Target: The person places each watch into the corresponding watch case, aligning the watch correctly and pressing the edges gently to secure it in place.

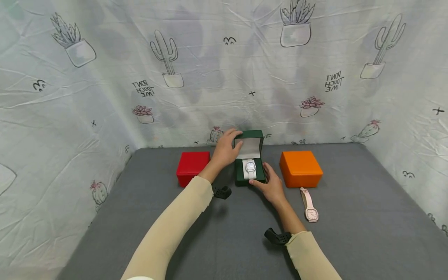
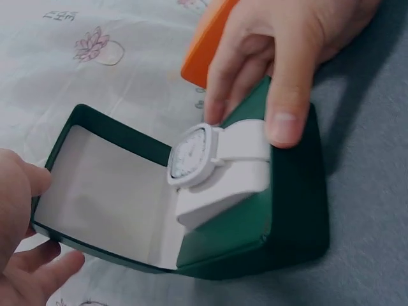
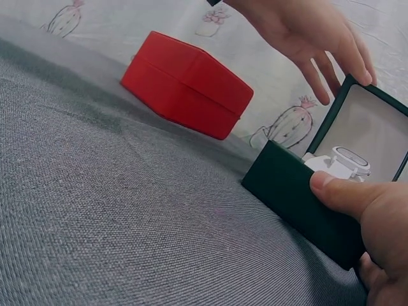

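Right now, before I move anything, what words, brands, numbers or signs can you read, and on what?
"DON'T TOUCH WE" (last word perhaps "ME"), some letters looking reversed: printed twice on the backdrop cloth.
"x" or "+": small cross marks on that cloth.
White watch and pink watch: dial markings too small or blurred to read.
Green box, red box, orange box: no readable text.

Booth (image 1: 416, 128) with cactus-print cloth walls (image 1: 217, 66)
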The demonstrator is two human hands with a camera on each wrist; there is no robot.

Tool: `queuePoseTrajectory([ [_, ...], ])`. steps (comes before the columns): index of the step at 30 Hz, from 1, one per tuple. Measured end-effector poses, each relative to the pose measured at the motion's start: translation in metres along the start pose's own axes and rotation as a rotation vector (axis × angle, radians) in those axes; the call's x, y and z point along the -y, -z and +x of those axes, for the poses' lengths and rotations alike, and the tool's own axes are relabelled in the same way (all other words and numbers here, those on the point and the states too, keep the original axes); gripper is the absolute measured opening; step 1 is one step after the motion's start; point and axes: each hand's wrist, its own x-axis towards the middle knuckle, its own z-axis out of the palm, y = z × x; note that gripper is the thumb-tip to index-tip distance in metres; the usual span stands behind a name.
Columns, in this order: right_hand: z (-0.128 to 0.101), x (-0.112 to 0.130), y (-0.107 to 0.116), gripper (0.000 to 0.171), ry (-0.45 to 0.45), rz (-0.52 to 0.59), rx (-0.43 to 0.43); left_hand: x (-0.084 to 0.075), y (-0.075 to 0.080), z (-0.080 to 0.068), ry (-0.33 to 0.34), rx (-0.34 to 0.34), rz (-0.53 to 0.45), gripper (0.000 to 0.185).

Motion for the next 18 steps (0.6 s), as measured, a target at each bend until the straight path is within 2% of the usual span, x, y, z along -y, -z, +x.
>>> queuePoseTrajectory([
  [3,0.000,0.001,0.000,0.091,-0.002,-0.006,-0.006,0.001,-0.001,-0.004,-0.018,0.015,-0.002,0.043],
  [7,0.000,0.001,0.000,0.090,0.000,-0.010,-0.008,0.001,-0.003,-0.009,-0.062,0.002,-0.048,0.042],
  [18,-0.002,0.001,0.000,0.090,-0.006,-0.019,0.007,0.000,-0.010,-0.014,-0.094,-0.135,-0.110,0.014],
])
